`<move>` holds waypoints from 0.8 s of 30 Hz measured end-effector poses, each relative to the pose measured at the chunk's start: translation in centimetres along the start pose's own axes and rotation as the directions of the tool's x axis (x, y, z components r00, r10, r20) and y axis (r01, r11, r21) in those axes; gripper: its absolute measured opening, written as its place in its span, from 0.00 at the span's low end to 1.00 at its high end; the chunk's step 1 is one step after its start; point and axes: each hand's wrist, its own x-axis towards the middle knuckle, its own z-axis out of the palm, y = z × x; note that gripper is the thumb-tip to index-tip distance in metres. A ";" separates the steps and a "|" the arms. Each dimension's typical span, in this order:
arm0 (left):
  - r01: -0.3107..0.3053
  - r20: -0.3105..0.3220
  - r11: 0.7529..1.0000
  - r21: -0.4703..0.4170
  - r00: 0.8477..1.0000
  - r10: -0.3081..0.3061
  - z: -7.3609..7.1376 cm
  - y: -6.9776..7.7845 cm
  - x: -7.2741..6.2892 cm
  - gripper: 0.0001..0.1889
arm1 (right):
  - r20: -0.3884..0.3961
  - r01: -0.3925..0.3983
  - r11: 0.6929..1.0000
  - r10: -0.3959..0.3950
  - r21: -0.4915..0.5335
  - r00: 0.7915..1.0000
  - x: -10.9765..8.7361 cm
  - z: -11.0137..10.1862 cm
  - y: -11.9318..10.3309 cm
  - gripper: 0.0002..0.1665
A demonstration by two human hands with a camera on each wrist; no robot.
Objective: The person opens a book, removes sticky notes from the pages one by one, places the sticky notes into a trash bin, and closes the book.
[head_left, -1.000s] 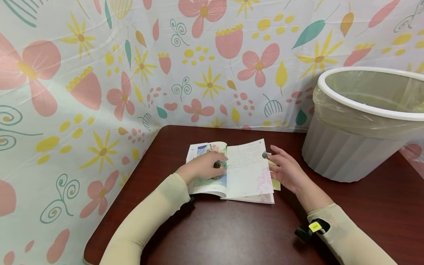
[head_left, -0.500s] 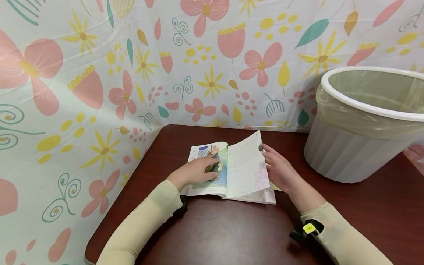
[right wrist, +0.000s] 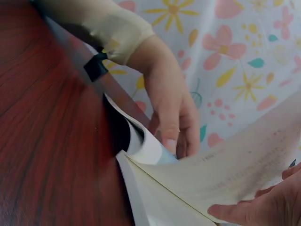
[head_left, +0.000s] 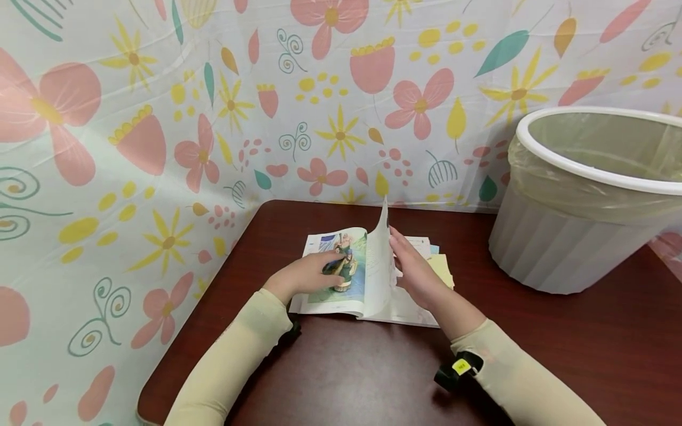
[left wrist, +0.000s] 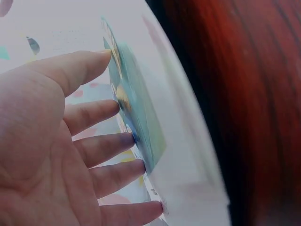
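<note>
An open book (head_left: pixel 325 306) lies on the table, a colourful illustration on its left page. My left hand (head_left: pixel 301 277) rests on that page with its fingers spread; in the left wrist view the fingertips of the left hand (left wrist: pixel 42 146) touch the paper. A single page (head_left: pixel 377 269) of text stands nearly upright from the spine, curving up. Flat against its right side is my right hand (head_left: pixel 418 275), fingers fairly straight. The right wrist view shows the raised page (right wrist: pixel 254 150) leaning over the right hand (right wrist: pixel 270 205), with the left hand (right wrist: pixel 171 106) beyond it.
Yellow and blue slips (head_left: pixel 441 265) stick out from the book's right edge. A ribbed waste bin (head_left: pixel 554 242) with a clear liner and white rim stands at the right on the dark red-brown table (head_left: pixel 351 378). A flower-patterned sheet (head_left: pixel 341 106) hangs behind and at the left.
My right hand has moved left, swinging the page up from nearly flat to nearly upright and uncovering the slips. My left hand has drawn back slightly to the left on its page.
</note>
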 end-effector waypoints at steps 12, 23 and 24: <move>-0.023 -0.062 0.993 0.118 0.998 0.031 -0.4 -0.2 0.7 0.33 | 0.012 0.047 0.980 -0.045 -0.194 0.999 0.1 2.1 2.0 0.38; 0.020 -0.107 0.992 0.127 0.994 -0.007 -0.5 -1.3 -0.2 0.32 | 0.116 0.197 0.856 -0.161 -0.478 0.980 -0.5 3.2 3.2 0.48; 0.019 -0.115 0.993 0.115 0.993 -0.005 -0.6 -1.5 -0.3 0.31 | 0.137 0.216 0.841 -0.169 -0.496 0.976 -0.6 3.3 3.3 0.48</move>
